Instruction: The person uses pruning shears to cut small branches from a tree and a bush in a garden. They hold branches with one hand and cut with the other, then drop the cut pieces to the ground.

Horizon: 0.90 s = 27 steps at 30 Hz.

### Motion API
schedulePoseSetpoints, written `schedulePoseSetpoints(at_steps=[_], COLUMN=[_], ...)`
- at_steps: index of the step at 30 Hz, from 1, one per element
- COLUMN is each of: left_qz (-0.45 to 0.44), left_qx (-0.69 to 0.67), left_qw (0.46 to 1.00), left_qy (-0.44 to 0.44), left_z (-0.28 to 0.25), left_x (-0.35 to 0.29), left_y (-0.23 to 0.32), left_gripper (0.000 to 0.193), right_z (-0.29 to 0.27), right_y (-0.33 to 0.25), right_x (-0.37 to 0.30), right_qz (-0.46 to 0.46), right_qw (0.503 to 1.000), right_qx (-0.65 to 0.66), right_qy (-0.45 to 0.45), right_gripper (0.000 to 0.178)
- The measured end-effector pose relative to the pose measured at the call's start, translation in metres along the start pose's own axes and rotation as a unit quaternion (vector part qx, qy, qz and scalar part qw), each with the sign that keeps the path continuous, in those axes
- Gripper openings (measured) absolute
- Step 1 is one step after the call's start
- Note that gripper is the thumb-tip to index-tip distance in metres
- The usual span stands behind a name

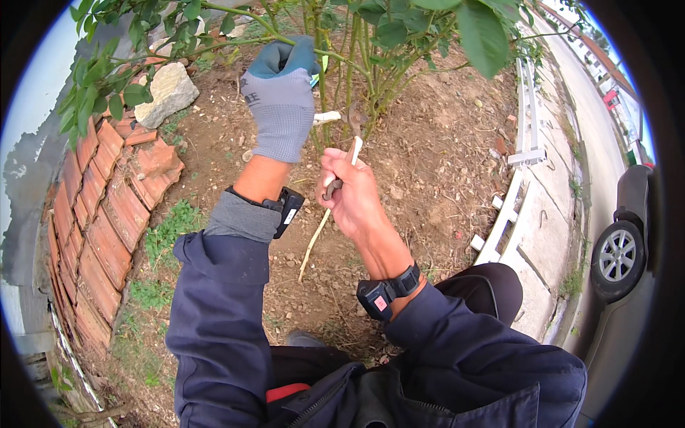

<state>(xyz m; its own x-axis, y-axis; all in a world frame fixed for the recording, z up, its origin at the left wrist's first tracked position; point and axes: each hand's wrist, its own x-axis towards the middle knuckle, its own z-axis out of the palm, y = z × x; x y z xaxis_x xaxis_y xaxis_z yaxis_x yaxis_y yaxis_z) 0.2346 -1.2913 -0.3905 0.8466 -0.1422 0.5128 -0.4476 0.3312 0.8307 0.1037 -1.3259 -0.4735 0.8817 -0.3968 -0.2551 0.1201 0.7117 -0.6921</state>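
Up close, the gloved left hand (280, 100) wraps its fingers around a green shrub stem (322, 85) at the far side, while the bare right hand (351, 194) grips a pale-handled tool (341, 177) just below, over bare soil (428, 164) beside stacked roof tiles (107, 214).

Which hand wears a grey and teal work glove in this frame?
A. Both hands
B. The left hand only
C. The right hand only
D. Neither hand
B: the left hand, gloved in grey and teal, grips a green stem of the bush, while the right hand is bare and holds a pale thin stick.
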Motion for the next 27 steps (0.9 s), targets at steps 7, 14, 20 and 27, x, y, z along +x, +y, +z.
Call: schedulePoseSetpoints(at_steps=[7, 14, 20, 27], left_qz=[0.035, 0.111, -0.024, -0.019], left_qx=[0.001, 0.101, -0.009, -0.028], left_qw=[0.999, 0.987, 0.999, 0.999], left_qy=[-0.012, -0.052, -0.036, -0.038], left_z=[0.008, -0.002, 0.004, 0.008], left_x=[-0.002, -0.008, -0.006, 0.001], left_y=[-0.001, 0.009, 0.015, 0.013], left_gripper=[0.025, 0.027, 0.03, 0.031], right_z=[-0.026, -0.096, -0.158, -0.199], right_y=[0.01, 0.014, 0.015, 0.018], right_x=[0.015, 0.032, 0.048, 0.053], right_qz=[0.023, 0.035, -0.007, -0.071], right_qw=[0.991, 0.946, 0.99, 0.996], right_qx=[0.127, 0.261, 0.078, -0.059], right_qy=[-0.034, -0.191, -0.117, -0.003], right_gripper=[0.016, 0.018, 0.01, 0.012])
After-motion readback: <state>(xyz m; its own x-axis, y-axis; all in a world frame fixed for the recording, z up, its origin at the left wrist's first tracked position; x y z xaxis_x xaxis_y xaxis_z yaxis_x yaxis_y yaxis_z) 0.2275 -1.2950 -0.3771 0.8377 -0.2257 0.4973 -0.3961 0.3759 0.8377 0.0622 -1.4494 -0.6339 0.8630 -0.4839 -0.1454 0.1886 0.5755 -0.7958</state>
